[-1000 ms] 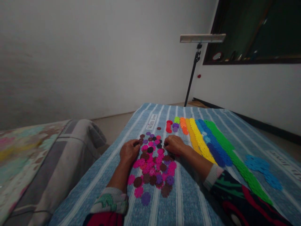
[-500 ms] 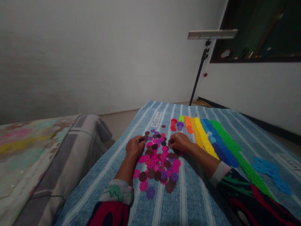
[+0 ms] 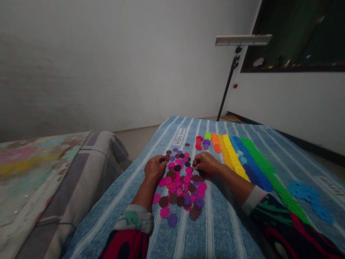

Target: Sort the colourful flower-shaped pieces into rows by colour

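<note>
A loose pile of notched plastic discs [image 3: 176, 185], pink, brown, purple and black, lies on the striped blue cloth between my hands. My left hand [image 3: 155, 168] is at the pile's upper left edge, thumb and fingers closed together beside a few brown discs [image 3: 167, 158]. What sits between those fingertips, if anything, is hidden. On the opposite side my right hand [image 3: 206, 162] pinches what looks like a small brown disc, mostly covered by the fingers. One brown disc [image 3: 187, 144] lies apart, just beyond the pile.
Discs sorted by colour lie to the right: red [image 3: 198, 142], orange [image 3: 216, 143], yellow [image 3: 234, 154], blue [image 3: 249, 163] and green [image 3: 275, 180] rows, plus a light-blue group [image 3: 309, 198]. A cloth-covered surface [image 3: 81, 180] stands at left; a lamp stand [image 3: 228, 86] rises behind.
My right hand has shifted very slightly, its fingertips still low at the pile's right edge. My left hand and the discs look the same.
</note>
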{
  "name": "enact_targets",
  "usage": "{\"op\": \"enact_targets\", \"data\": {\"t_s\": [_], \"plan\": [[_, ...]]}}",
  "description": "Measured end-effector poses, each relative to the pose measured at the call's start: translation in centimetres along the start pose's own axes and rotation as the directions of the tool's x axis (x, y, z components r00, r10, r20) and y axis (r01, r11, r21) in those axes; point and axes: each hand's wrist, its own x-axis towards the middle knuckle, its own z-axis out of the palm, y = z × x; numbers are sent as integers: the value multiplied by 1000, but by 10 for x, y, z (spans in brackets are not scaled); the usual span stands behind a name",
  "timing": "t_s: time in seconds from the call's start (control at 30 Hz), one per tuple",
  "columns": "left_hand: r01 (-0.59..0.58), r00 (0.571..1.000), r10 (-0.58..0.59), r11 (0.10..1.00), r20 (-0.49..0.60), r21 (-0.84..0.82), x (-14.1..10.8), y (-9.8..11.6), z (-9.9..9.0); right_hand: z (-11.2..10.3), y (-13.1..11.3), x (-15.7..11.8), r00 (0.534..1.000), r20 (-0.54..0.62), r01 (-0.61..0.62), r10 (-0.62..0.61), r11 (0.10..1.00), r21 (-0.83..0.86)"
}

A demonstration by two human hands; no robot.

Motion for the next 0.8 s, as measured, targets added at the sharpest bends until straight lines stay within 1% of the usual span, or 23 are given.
{"op": "enact_targets", "data": {"t_s": [0.1, 0.17, 0.27, 0.43, 0.63, 0.8], "plan": [[1, 1000, -1, 1000, -1, -4, 0, -1, 1, -3, 3, 1, 999, 20, 32, -33, 999, 23], [3, 1000, -3, 1000, -3, -3, 0, -1, 1, -3, 3, 2, 998, 32, 57, -57, 998, 9], [-1, 1000, 1, 1000, -3, -3, 0, -1, 1, -2, 0, 5, 996, 50, 81, -79, 996, -44], [0, 1000, 0, 1000, -16, 0, 0, -1, 1, -1, -5, 9, 995, 68, 82, -73, 988, -131], [-6, 1000, 6, 1000, -7, 4, -1, 0, 0, -1, -7, 7, 997, 36, 69, -64, 983, -172], [-14, 1000, 14, 1000, 3, -4, -1, 1, 0, 0, -7, 3, 997, -2, 80, -81, 987, -140]]}}
